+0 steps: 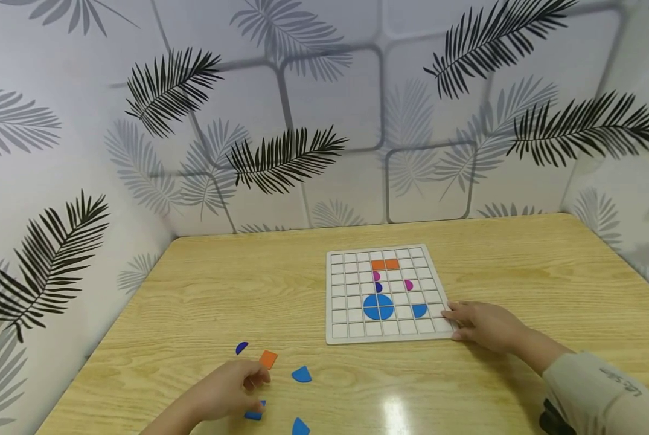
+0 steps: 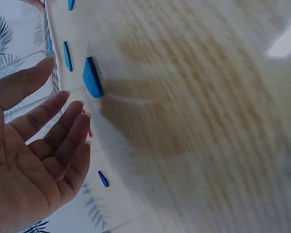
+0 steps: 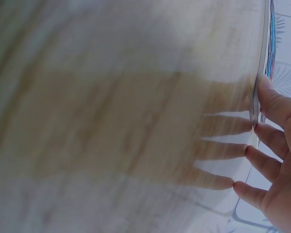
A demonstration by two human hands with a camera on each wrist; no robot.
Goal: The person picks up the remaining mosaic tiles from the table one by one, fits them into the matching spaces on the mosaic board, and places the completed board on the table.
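Note:
A white gridded board (image 1: pixel 355 316) lies flat on the table. On it are two orange squares (image 1: pixel 392 264), two magenta half-discs (image 1: pixel 409 285), a dark blue half-disc (image 1: pixel 378 287), a disc of blue quarter pieces (image 1: pixel 371 301) and a separate blue piece (image 1: pixel 419 310). At the board's near right corner, my right hand (image 1: pixel 487 326) touches the edge, its fingers (image 3: pixel 264 165) spread and fairly straight. My left hand (image 1: pixel 226 386), loosely curved and holding nothing, hovers beside a blue piece (image 2: pixel 92 80), which it partly hides in the head view.
Around the left hand lie a loose orange square (image 1: pixel 268 359), a dark blue half-disc (image 1: pixel 241 348) and two blue quarter pieces, one farther (image 1: pixel 302 374) and one nearer (image 1: pixel 300 427). Leaf-patterned walls (image 1: pixel 335 181) border the wooden table (image 1: pixel 248 278) at the back and sides.

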